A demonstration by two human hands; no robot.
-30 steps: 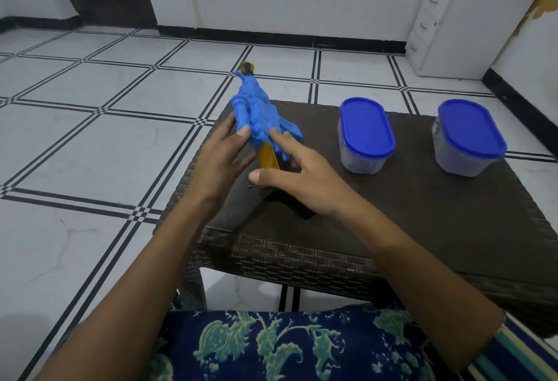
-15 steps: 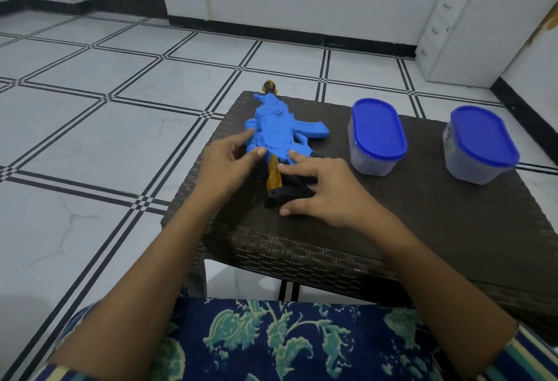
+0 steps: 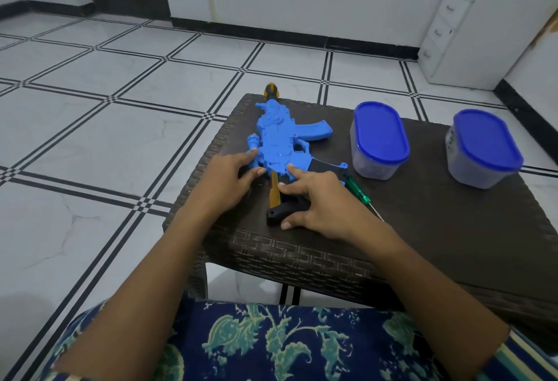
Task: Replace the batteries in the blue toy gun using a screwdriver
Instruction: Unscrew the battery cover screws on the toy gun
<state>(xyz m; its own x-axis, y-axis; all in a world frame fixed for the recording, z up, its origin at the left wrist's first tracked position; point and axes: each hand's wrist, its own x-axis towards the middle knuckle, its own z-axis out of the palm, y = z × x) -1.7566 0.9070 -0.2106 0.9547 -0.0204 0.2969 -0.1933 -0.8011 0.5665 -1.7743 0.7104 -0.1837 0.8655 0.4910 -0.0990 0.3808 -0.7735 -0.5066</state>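
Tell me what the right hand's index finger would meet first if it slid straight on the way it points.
The right hand already has its index tip on the blue toy gun; straight on is more of its body, probably.

One blue toy gun [image 3: 279, 139] lies on the single dark woven table [image 3: 437, 223], toward its left side. One green-handled screwdriver [image 3: 357, 190] rests just right of the gun's near end. Two clear tubs with blue lids stand on the far right part of the table: the left tub [image 3: 379, 139] and the right tub [image 3: 483, 148]. Two bare hands are on the gun, the left hand [image 3: 229, 183] and the right hand [image 3: 320, 199]. One white drawer cabinet [image 3: 471, 27] stands at the far right.
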